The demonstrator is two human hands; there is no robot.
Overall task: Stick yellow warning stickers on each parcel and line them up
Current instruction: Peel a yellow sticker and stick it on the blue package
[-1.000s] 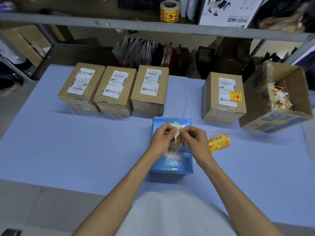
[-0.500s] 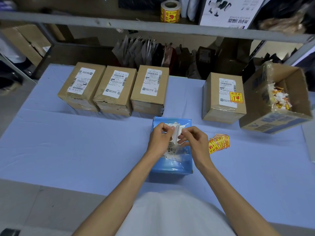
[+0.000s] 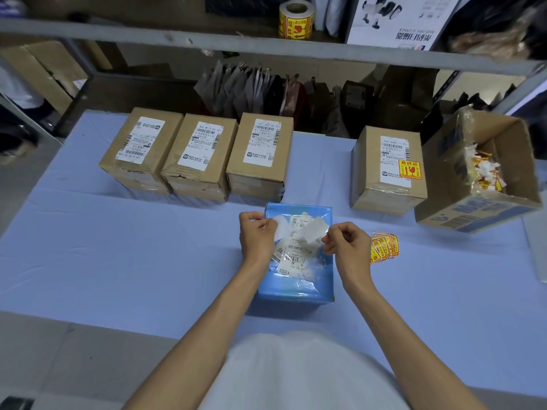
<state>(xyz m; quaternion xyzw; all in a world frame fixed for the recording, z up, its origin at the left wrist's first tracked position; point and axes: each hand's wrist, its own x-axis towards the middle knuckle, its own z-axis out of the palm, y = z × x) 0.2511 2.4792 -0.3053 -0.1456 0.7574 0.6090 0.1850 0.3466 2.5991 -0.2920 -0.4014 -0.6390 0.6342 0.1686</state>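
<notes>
The blue-covered table [image 3: 118,261] fills the view, with a shelf [image 3: 148,39] running across the top. Far right, an open carton [image 3: 444,184] tips toward the camera, paper scraps [image 3: 485,170] inside it.

Along the far edge three boxes [image 3: 201,155] stand side by side, touching, white labels up. Well to their right, just beside the carton, a fourth box [image 3: 373,161] carries a yellow sticker [image 3: 409,170] at the corner of its label.

In the centre, nearest the person, lies the blue parcel [image 3: 296,288], labels on its top face. Both hands hover over its far end. The left hand [image 3: 257,235] has its fingers curled, thumb and fingertips pinching a white slip [image 3: 280,229]. The right hand [image 3: 349,245] pinches a second slip [image 3: 315,230] between thumb and forefinger, its other fingers curled in. The slips look apart. Both show white, so sticker and backing cannot be told apart.

Just right of the right hand, a fanned pile [image 3: 384,248] of yellow stickers lies on the cloth beside the parcel. On the shelf stands a sticker roll [image 3: 296,20].
</notes>
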